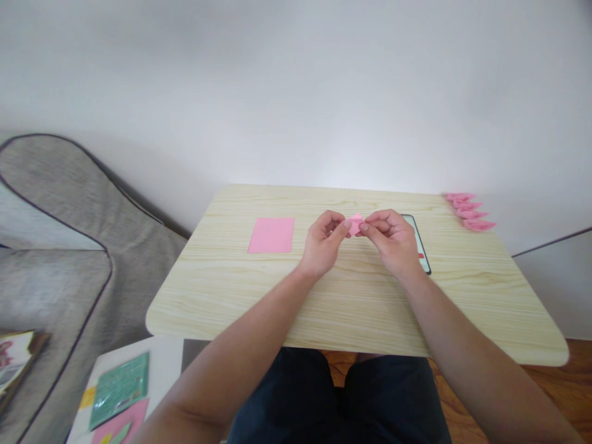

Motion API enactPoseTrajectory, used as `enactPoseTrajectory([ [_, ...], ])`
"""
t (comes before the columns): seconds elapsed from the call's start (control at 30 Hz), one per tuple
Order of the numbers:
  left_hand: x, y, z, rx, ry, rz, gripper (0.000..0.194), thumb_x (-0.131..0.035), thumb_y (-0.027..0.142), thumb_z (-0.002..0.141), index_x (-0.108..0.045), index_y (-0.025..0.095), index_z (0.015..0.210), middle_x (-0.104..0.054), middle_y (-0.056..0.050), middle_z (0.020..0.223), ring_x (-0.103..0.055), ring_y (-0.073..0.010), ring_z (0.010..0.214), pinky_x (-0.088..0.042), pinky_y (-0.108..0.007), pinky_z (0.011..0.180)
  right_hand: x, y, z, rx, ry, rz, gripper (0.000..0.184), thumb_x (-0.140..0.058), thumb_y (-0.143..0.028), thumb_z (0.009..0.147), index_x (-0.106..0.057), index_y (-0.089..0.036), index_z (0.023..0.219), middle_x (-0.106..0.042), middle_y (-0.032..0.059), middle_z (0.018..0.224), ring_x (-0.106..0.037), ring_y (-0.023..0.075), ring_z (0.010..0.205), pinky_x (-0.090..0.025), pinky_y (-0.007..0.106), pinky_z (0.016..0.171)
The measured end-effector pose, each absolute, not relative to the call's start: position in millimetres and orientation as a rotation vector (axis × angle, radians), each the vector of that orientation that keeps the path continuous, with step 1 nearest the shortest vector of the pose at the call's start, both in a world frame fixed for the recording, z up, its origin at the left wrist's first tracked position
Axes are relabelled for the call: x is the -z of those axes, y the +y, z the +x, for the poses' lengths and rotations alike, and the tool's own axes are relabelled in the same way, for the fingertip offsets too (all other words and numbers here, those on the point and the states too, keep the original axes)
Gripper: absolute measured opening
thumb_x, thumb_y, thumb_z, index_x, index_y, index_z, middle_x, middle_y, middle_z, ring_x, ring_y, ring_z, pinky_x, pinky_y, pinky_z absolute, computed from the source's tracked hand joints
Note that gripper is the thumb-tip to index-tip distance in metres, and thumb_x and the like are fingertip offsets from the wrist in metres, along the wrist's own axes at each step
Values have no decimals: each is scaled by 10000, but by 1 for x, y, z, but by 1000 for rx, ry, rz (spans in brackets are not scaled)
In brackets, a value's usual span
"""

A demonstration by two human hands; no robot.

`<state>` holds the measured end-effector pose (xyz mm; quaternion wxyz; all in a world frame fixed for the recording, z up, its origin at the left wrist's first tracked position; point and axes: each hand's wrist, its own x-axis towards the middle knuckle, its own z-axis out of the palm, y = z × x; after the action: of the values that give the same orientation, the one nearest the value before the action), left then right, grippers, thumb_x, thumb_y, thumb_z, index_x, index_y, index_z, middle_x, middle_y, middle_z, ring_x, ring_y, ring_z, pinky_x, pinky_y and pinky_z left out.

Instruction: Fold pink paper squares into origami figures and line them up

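Note:
Between my two hands, above the middle of the table, is a small folded piece of pink paper (355,224). My left hand (324,239) pinches its left side between thumb and fingers. On the right side, the thumb and fingertips of my right hand (391,237) grip it too. Fingers cover parts of the paper, so its full shape is hidden. A flat square sheet of pink paper (271,235) lies on the table left of my left hand. Partly behind my right hand lies a phone (422,254) with a lit screen.
Several folded pink paper pieces (472,214) stand in a row at the table's (222,290) far right edge. A grey sofa (139,277) is on the left. Below it, a white surface (161,354) bears a green packet (120,388) and pink paper. A white wall rises behind.

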<state>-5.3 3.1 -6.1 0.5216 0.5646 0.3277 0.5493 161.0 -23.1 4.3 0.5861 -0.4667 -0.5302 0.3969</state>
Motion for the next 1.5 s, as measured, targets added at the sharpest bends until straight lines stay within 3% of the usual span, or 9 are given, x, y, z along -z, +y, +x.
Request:
enactPoseTrajectory([
  [0.23,8,4,-6,-1395,855,1409,276,-698,457,938,-669,183,928,-670,-14,820,-591,-122,747,-464,-264,725,-5,-24,160,-928,-1259,-1002,236,-792,-389,880,-657,-256,1021,-777,5,827,-738,190,803,-583,354,788],
  [0.37,6,3,-7,-1411,880,1419,249,-694,430,943,-668,183,944,-660,-12,816,-586,-126,744,-460,-269,722,-6,-24,161,-971,-1248,-1051,259,-797,-439,864,-664,-248,977,-763,5,779,-730,192,737,-589,345,708],
  [0.53,5,1,-7,-1347,930,1458,201,-719,377,907,-661,186,886,-666,-13,847,-592,-133,775,-444,-266,713,-7,-25,160,-912,-1264,-1063,217,-773,-412,876,-649,-242,927,-744,4,772,-706,182,732,-573,344,721],
  [0.63,3,-1,-8,-1298,948,1498,168,-751,306,857,-633,188,838,-652,-1,828,-586,-127,767,-424,-259,701,-7,-26,159,-859,-1287,-1075,168,-758,-362,879,-644,-247,925,-725,-4,770,-690,182,747,-544,338,722],
  [0.7,1,-3,-8,-1281,923,1500,178,-770,280,831,-632,203,911,-656,5,836,-591,-127,773,-424,-259,711,-7,-27,160,-829,-1322,-1115,144,-746,-347,873,-647,-249,908,-702,-11,753,-663,177,724,-512,327,688],
  [0.8,-2,-4,-10,-1265,840,1503,255,-775,307,841,-650,227,1048,-673,-1,877,-603,-136,800,-437,-268,733,-7,-26,164,-796,-1374,-1171,99,-719,-318,864,-649,-249,857,-654,-23,704,-591,158,643,-430,304,598],
  [0.87,-2,-4,-11,-1243,795,1541,194,-753,343,873,-684,219,1006,-687,-19,901,-606,-143,816,-445,-281,748,-8,-26,167,-799,-1385,-1175,76,-706,-286,852,-644,-250,826,-634,-29,679,-557,150,606,-390,298,567],
  [1.13,0,-4,-9,-1220,830,1560,199,-754,380,883,-695,191,861,-716,-31,856,-621,-147,781,-461,-290,735,-13,-27,165,-913,-1346,-1086,107,-738,-306,853,-644,-259,840,-721,-10,711,-678,192,677,-519,353,688],
  [1.5,2,-4,-7,-1276,883,1509,192,-767,340,859,-664,188,804,-691,-20,792,-598,-139,727,-460,-287,699,-11,-29,162,-913,-1340,-1098,215,-790,-399,861,-623,-266,839,-758,7,756,-716,210,712,-544,358,694],
])
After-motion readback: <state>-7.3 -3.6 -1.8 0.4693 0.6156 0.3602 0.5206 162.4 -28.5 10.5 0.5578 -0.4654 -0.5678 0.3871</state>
